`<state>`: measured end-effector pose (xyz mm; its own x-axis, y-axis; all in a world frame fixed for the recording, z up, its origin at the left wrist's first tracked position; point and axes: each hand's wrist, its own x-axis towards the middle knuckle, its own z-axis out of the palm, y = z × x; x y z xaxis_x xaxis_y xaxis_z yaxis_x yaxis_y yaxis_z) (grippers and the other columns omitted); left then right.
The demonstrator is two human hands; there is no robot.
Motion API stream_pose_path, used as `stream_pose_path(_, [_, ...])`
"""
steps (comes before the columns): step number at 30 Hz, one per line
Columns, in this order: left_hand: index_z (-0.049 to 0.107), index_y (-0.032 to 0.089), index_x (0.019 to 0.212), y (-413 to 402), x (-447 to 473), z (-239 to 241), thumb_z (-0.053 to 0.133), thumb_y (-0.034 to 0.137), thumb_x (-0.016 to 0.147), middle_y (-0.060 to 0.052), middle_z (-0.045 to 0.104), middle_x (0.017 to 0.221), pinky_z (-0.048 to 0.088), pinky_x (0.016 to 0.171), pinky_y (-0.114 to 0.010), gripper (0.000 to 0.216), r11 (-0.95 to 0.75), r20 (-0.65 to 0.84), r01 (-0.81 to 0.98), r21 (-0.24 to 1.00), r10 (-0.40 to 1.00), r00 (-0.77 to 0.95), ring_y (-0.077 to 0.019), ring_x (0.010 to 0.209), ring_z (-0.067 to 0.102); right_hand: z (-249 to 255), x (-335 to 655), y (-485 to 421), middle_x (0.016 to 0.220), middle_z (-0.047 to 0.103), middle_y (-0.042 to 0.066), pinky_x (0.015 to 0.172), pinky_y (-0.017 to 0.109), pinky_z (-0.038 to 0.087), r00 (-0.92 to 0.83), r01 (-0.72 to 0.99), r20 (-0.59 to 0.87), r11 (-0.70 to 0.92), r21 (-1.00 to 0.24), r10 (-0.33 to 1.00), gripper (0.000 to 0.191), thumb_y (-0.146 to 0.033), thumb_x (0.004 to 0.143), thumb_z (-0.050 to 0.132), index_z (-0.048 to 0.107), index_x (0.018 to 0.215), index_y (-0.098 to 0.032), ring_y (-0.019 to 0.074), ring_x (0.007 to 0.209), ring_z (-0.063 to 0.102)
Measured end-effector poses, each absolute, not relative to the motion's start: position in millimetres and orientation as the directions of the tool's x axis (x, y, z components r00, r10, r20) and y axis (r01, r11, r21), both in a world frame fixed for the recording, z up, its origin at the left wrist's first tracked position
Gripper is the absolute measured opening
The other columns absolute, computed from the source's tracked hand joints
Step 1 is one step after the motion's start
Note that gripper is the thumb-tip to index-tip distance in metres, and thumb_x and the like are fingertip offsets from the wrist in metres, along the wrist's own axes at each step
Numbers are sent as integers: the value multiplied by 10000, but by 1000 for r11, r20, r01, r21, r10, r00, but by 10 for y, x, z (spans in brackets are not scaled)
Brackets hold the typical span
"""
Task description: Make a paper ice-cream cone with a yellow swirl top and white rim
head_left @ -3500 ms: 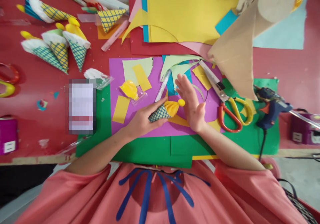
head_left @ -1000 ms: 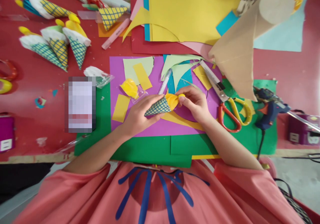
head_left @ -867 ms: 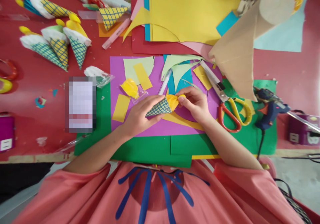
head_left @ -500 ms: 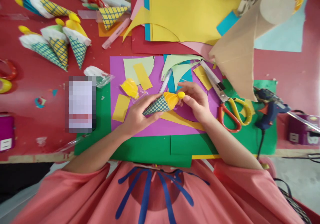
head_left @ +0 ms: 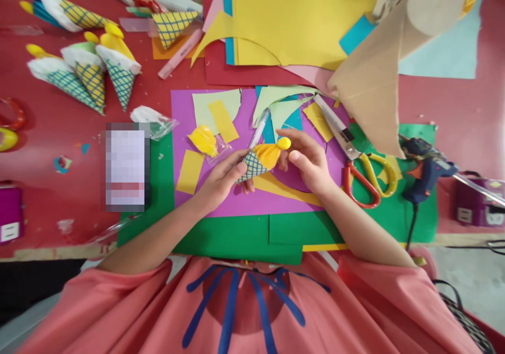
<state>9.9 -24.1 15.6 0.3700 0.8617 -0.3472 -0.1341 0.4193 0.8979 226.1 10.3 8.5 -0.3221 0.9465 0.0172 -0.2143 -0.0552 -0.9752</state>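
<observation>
Head view: pale paper cone w/ blue lattice, gripped by L hand above purple paper sheet, tilted; pleated yellow filling & round yellow knob in place, no white rim collar yet, unlike white-collared lattice cones upper L; R hand loosely spread nr knob, contact unclear

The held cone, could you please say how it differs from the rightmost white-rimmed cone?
The held cone is in the left hand; the white-rimmed cone lies on the table. The held cone shows no white rim; the white-rimmed cone has a fluffy one. Both have grid patterns and yellow tops.
</observation>
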Motion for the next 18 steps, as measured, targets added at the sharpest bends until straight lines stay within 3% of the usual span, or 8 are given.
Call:
stream_pose_path(4, [561,137,1251,-290,172,148,548,612,920,-26,707,678,426,465,-196,579,621,-453,-268,736,747,487,-114,534,614,108,2237,84,855,689,7,619,263,564,-288,-151,-10,-56,-987,958,375,-512,837,726,694,1068,-219,112,667,633])
stream_pose_path(7, [586,140,1227,-320,222,140,560,612,914,-54,753,776,441,485,-199,567,692,-452,-322,647,687,569,-113,542,631,132,2221,57,927,701,19,699,278,587,-262,-169,-16,-62,-984,965,343,-479,836,737,701,1053,-216,127,754,670])
stream_pose_path(12, [609,143,1196,-334,245,102,583,596,909,-84,776,868,403,455,-199,537,723,-443,-359,590,662,605,-101,503,625,124,2226,38,832,666,-5,665,251,561,-275,-217,-50,-113,-970,960,234,-399,861,731,713,992,-206,96,677,631])
stream_pose_path(16, [612,147,1169,-328,238,92,583,578,917,-104,779,951,407,464,-206,500,719,-440,-365,592,667,601,-87,479,616,59,2259,53,687,565,-48,549,227,490,-312,-275,-32,-122,-954,950,381,-488,891,674,667,1201,-267,78,552,529])
stream_pose_path(18, [612,162,1163,-327,237,100,604,576,905,-91,778,953,411,468,-199,488,724,-444,-367,584,663,603,-78,473,613,45,2267,60,673,550,-50,504,219,448,-282,-263,-30,-107,-959,959,376,-509,904,648,667,1204,-284,76,527,499])
